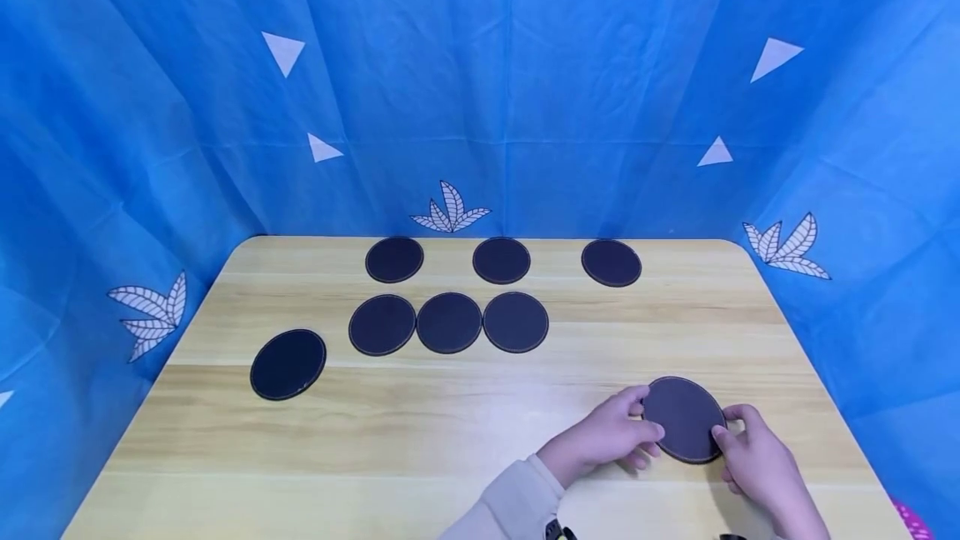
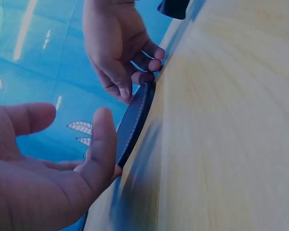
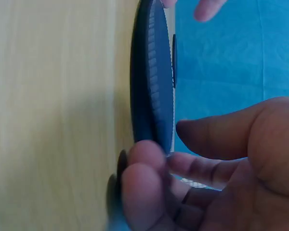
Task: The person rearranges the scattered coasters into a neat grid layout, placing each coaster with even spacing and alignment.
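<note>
A round black coaster [image 1: 684, 421] with a stitched rim is tilted a little above the table at the near right, between both hands. My right hand [image 1: 761, 457] grips its right edge, thumb towards the top face and fingers curled beneath. At the left edge, my left hand [image 1: 600, 436] touches it with fingertips. In the left wrist view, the left hand [image 2: 53, 178] has its thumb raised away from the coaster [image 2: 132, 122]. Seen from the right wrist, the coaster's [image 3: 156, 72] edge looks thick; whether it is one layer or more, I cannot tell.
Three coasters lie touching in a row, the middle one [image 1: 449, 322] among them. Three more, spaced apart, line the far edge, including a central coaster [image 1: 502, 261]. A single coaster [image 1: 288, 365] lies at left. Blue curtain [image 1: 510, 107] surrounds the wooden table [image 1: 337, 457].
</note>
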Action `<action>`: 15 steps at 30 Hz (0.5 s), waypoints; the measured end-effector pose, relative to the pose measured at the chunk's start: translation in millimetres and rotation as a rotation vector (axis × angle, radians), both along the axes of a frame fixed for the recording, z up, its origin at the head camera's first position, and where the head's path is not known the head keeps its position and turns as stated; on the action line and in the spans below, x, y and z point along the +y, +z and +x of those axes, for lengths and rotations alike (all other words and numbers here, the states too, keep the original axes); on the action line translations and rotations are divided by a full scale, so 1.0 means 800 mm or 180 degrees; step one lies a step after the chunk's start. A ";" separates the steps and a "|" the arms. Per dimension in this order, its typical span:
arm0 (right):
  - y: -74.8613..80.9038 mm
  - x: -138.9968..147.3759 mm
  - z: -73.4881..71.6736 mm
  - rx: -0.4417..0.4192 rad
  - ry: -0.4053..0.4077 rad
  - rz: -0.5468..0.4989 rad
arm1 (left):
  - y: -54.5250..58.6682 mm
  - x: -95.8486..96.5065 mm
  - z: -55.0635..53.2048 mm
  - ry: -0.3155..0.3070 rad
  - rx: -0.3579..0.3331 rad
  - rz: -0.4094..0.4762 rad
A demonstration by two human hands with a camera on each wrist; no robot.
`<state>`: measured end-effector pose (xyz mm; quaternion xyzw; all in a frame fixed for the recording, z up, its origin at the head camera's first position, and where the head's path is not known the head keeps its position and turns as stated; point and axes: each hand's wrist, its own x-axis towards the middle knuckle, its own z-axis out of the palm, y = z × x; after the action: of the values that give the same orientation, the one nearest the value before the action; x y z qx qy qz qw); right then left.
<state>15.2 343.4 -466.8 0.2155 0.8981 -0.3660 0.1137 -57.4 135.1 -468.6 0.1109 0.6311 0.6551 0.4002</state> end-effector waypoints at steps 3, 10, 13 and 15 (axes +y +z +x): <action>-0.002 -0.006 -0.001 0.0105 -0.0127 -0.0383 | -0.003 -0.002 -0.007 0.0228 -0.0164 0.0159; -0.001 -0.014 -0.005 0.0199 -0.0179 -0.0825 | -0.004 -0.005 -0.016 0.0632 -0.0257 0.0397; 0.002 -0.017 -0.010 0.0318 -0.0193 -0.1005 | -0.002 -0.008 -0.021 0.0740 -0.0157 0.0407; 0.007 -0.019 -0.015 0.0404 -0.0212 -0.1118 | 0.000 -0.011 -0.026 0.0792 -0.0058 0.0396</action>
<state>3.5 328.0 -461.5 0.1985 0.8182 -0.5336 0.0805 -78.3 126.5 -468.6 0.0505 0.5945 0.7385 0.3139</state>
